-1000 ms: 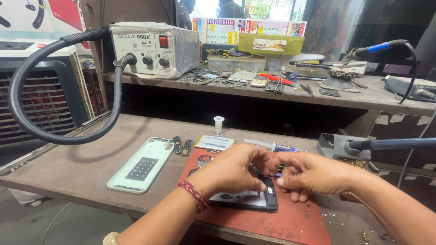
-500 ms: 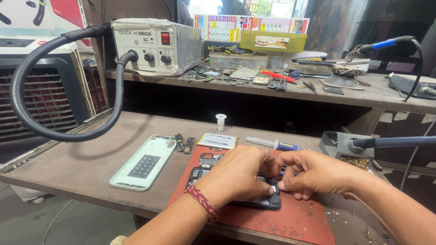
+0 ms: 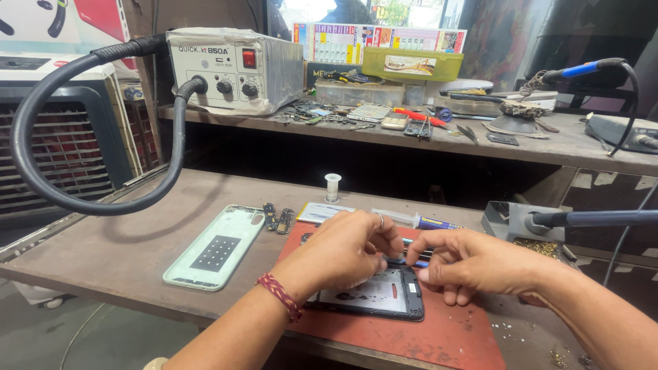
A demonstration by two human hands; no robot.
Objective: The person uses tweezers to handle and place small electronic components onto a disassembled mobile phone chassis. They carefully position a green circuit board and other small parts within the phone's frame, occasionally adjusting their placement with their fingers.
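Both hands meet over the opened black phone frame (image 3: 380,296), which lies flat on the red rubber work mat (image 3: 439,336) at the front edge of the brown wooden workbench (image 3: 103,240). Left hand (image 3: 346,250), a red braided band at its wrist, arches over the upper left of the frame with fingers curled down and tips pressing near the top edge. Right hand (image 3: 476,264) rests on the mat just beside the frame's upper right corner, fingers bent and pinched together; a thin blue-handled tool (image 3: 404,261) appears to run between the two hands, though which fingers actually grip it is hard to tell.

Left of the mat, well apart from the hands, lies a pale green phone back cover (image 3: 216,248), inner side up. Behind it a thick black corrugated hose (image 3: 41,123) loops from the grey hot-air rework station (image 3: 233,68) on the raised shelf. Just behind the hands lies a clear syringe with a blue end (image 3: 411,220), and beyond it a small white plastic cap (image 3: 333,186) stands upright.
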